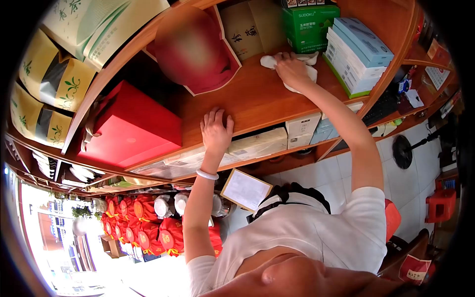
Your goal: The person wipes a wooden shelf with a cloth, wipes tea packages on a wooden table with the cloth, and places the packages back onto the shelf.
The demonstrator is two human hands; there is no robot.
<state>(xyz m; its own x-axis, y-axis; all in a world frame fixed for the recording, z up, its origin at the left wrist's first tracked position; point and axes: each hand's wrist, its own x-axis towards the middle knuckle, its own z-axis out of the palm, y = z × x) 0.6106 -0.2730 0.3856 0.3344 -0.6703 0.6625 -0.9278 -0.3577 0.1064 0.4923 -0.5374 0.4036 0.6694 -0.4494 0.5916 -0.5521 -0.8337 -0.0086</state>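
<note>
My right hand (292, 72) reaches to the back of a wooden shelf (255, 101) and presses on a white cloth (309, 74), which bunches out around the fingers. Just beyond it stands a green box (309, 27), with a stack of white and blue boxes (358, 54) to its right. My left hand (216, 129), with a pale bracelet on the wrist, rests on the front part of the shelf. Its fingers are stretched out and it holds nothing. A large red box (131, 131) lies to its left. A dark red package (195, 49), partly blurred, stands behind it.
Yellow and white packages (54, 79) fill the shelf at the left. Flat boxes (257, 148) lie on the level below my hands. Red-covered jars (146, 222) stand at lower left. A red stool (440, 205) and a black fan (403, 151) are on the right.
</note>
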